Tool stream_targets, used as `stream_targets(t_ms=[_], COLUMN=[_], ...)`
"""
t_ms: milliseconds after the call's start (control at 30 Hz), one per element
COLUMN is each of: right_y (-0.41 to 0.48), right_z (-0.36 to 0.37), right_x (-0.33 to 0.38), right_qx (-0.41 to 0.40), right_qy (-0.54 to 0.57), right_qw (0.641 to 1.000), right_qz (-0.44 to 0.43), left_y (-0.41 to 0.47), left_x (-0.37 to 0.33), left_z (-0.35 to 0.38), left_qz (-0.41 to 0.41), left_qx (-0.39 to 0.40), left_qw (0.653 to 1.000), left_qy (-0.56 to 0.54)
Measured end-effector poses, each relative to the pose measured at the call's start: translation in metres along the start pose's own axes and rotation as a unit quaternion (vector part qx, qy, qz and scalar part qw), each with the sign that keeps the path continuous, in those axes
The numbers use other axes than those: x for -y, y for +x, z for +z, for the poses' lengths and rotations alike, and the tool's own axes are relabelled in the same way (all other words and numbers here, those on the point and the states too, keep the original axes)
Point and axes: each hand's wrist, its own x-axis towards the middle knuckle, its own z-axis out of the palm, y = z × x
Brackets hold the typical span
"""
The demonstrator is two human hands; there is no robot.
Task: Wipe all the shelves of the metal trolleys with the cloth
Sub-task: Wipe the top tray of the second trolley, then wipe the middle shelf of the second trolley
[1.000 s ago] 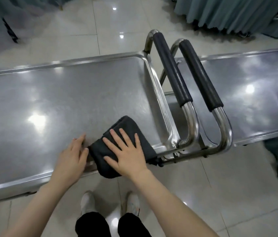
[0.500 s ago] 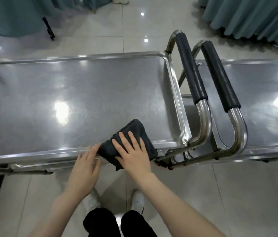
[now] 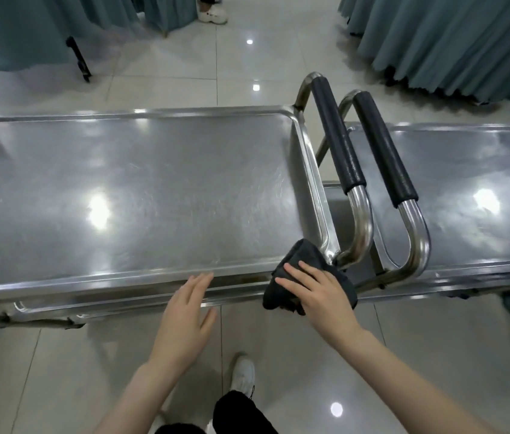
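Head view, right hand (image 3: 319, 289) flat on cloth (image 3: 307, 255) at trolley (image 3: 122, 278) corner beside handle (image 3: 336, 136), left hand (image 3: 187, 314) spread, grips released

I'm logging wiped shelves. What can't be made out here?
Head view:
Lower shelves: mostly hidden beneath the top shelves.
Left trolley: left end cut off by the frame edge.
Right trolley: right end cut off likewise.
Cloth: partly covered by the right hand; grip underneath unseen.
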Motion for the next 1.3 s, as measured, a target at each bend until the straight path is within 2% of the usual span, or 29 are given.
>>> stream_targets(t_ms=[200,400,600,733,800,833,900,967,1200,1300], right_y=[0.004,0.036,0.048,0.053,0.055,0.056,0.055,0.052,0.05,0.065], right_z=[0.005,0.013,0.032,0.05,0.059,0.064,0.071,0.075,0.108,0.139], right_x=[0.072,0.159,0.245,0.288,0.313,0.324,0.344,0.36,0.387,0.385], right_qx=[0.04,0.076,0.088,0.118,0.156,0.155,0.108,0.067,0.123,0.131], right_qy=[0.147,0.232,0.28,0.295,0.293,0.265,0.213,0.213,0.242,0.22], right_qw=[0.988,0.969,0.956,0.946,0.94,0.949,0.969,0.971,0.962,0.966], right_qz=[-0.013,-0.035,-0.022,0.061,0.073,0.066,0.069,0.087,-0.003,-0.048], left_y=[-0.013,-0.051,-0.091,-0.116,-0.126,-0.13,-0.136,-0.14,-0.131,-0.114], left_x=[0.017,0.071,0.124,0.151,0.161,0.167,0.178,0.189,0.223,0.239], left_z=[-0.02,-0.059,-0.1,-0.137,-0.152,-0.158,-0.166,-0.172,-0.176,-0.169], left_qz=[0.058,0.085,0.077,0.046,0.044,0.044,0.031,-0.006,-0.105,-0.145], left_qx=[0.013,0.051,-0.022,-0.015,-0.009,-0.012,-0.024,-0.046,-0.08,-0.105], left_qw=[0.998,0.995,0.996,0.997,0.998,0.998,0.999,0.999,0.98,0.962], left_qy=[-0.013,-0.005,-0.038,-0.055,-0.046,-0.035,-0.018,-0.022,-0.147,-0.208])
